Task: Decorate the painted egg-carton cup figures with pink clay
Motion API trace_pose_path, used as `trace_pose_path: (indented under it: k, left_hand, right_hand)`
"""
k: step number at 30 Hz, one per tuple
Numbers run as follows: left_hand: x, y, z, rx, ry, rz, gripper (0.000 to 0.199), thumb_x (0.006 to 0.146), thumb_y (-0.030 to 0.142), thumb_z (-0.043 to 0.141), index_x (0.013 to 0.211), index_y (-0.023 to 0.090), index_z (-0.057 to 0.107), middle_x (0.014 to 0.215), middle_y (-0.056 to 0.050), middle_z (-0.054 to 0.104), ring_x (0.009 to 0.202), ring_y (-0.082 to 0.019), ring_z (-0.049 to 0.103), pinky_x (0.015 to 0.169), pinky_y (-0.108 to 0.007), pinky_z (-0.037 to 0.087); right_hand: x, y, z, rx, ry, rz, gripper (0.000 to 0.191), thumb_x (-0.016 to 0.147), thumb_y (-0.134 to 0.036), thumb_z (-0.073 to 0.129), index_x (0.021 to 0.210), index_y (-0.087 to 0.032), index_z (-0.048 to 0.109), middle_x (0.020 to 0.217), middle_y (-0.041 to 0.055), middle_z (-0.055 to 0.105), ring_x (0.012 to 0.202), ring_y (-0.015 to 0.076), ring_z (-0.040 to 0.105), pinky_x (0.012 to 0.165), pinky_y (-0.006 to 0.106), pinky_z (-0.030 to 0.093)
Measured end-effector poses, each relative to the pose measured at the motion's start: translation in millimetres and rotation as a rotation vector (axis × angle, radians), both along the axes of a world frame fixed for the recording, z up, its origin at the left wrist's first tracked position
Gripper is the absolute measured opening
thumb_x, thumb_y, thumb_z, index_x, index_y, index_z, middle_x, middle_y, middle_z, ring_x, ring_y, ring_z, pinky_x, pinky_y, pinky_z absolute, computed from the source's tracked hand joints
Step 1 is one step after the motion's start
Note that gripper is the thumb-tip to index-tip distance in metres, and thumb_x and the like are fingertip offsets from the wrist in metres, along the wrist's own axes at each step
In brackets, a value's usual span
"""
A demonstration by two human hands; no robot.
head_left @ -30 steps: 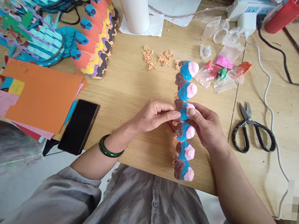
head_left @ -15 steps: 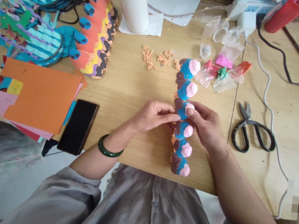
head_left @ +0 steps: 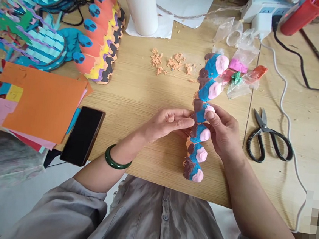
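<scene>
A bumpy brown, blue and pink strip (head_left: 200, 117) is held lengthwise above a wooden surface (head_left: 149, 158). The right hand's (head_left: 225, 131) grip is clamped on its middle, thumb over a pink lump; the left hand's (head_left: 163, 124) grip pinches the opposite edge. Black-handled scissors (head_left: 265, 128) lie right, a phone (head_left: 82, 136) left.

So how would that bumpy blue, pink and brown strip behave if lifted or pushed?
Probably fairly stiff: the strip, held near its middle by the left hand and right hand, runs nearly straight. The pink lumps look clay-like, so they might dent. Its knobbly outline suggests it wouldn't roll easily.
</scene>
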State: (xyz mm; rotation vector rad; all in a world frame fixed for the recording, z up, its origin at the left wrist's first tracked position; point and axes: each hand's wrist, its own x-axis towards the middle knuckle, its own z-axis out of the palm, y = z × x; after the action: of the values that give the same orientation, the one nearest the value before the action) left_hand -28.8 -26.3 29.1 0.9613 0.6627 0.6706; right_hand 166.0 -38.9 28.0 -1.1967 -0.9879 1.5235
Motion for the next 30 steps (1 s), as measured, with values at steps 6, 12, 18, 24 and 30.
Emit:
trace_pose_path:
  k: [6, 12, 18, 24, 30]
  left_hand:
    - [5.1, -3.3, -1.3, -0.06, -0.006, 0.011, 0.043, 0.078, 0.025, 0.085, 0.117, 0.017, 0.07, 0.094, -0.005, 0.075, 0.085, -0.015, 0.07, 0.08, -0.026, 0.056]
    - [5.3, -5.3, -0.4, -0.036, 0.029, 0.03, 0.045, 0.077, 0.023, 0.084, 0.119, 0.016, 0.07, 0.086, -0.003, 0.074, 0.076, -0.013, 0.069, 0.076, -0.027, 0.057]
    - [1.9, -4.6, 0.5, 0.017, 0.099, 0.016, 0.051, 0.079, 0.025, 0.083, 0.127, 0.015, 0.07, 0.077, -0.002, 0.072, 0.071, -0.013, 0.068, 0.074, -0.027, 0.056]
    - [4.2, -3.8, -2.2, -0.007, -0.01, 0.023, 0.048, 0.083, 0.03, 0.08, 0.128, 0.019, 0.07, 0.102, -0.007, 0.077, 0.091, -0.018, 0.072, 0.082, -0.029, 0.056]
    - [6.3, -5.1, -5.9, -0.011, 0.024, 0.079, 0.051, 0.082, 0.03, 0.081, 0.131, 0.019, 0.069, 0.097, -0.006, 0.077, 0.09, -0.018, 0.072, 0.085, -0.03, 0.055]
  right_hand:
    - [-2.1, 1.4, -3.7, -0.028, 0.029, -0.051, 0.041, 0.08, -0.053, 0.078, 0.109, -0.023, 0.075, 0.099, 0.0048, 0.079, 0.096, 0.0245, 0.075, 0.078, 0.035, 0.062]
    - [-2.3, 1.1, -3.8, -0.046, 0.063, -0.036, 0.04, 0.08, -0.052, 0.079, 0.107, -0.023, 0.076, 0.091, 0.0034, 0.079, 0.086, 0.022, 0.076, 0.075, 0.034, 0.062]
    - [-3.1, 0.6, -4.6, -0.059, 0.034, -0.014, 0.045, 0.08, -0.056, 0.078, 0.11, -0.023, 0.074, 0.092, 0.0039, 0.079, 0.083, 0.0223, 0.075, 0.074, 0.035, 0.063]
    - [-1.4, 1.7, -4.3, -0.032, 0.021, -0.053, 0.042, 0.081, -0.056, 0.076, 0.106, -0.022, 0.074, 0.097, 0.0053, 0.079, 0.087, 0.023, 0.076, 0.072, 0.034, 0.063]
    - [-2.7, -0.1, -2.9, -0.045, 0.036, -0.039, 0.045, 0.079, -0.055, 0.079, 0.11, -0.023, 0.073, 0.099, 0.0055, 0.079, 0.091, 0.0246, 0.077, 0.072, 0.035, 0.064]
